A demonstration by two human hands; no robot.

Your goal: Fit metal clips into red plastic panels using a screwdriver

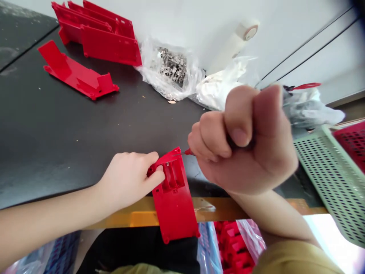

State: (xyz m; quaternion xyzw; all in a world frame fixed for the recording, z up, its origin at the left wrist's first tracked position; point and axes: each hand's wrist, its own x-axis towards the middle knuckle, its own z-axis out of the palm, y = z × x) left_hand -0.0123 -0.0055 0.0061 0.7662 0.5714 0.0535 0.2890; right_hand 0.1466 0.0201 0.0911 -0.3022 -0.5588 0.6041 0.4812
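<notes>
A pale wall (182, 19) rises behind a dark counter (85, 129), whose front edge carries a yellow-brown strip (119, 219). Near the wall stand stacked red panels (111, 47), with a single red part (76, 78) lying before them. Beside the stack, an open clear bag (186, 82) holds small metal pieces (172, 66); a white bag (218, 89) sits next to it. At far right is a pale green basket (325, 171), and below the counter more red pieces (235, 247) show.

The red housing (176, 213) lies across the counter's front edge, its far end over the dark top and its near end reaching out above the lap. Its long axis runs away from the body, leaning slightly left at the far end. The left hand (129, 177) is the nearer one: its fingers pinch the housing's far left corner, thumb against the inner side. The right hand (248, 144) is raised on the other side, its fingers curled tight around a thin-shafted tool (188, 152), mostly hidden in the fist. The shaft points left at the housing's far right corner; whether its tip touches there, I cannot tell.
</notes>
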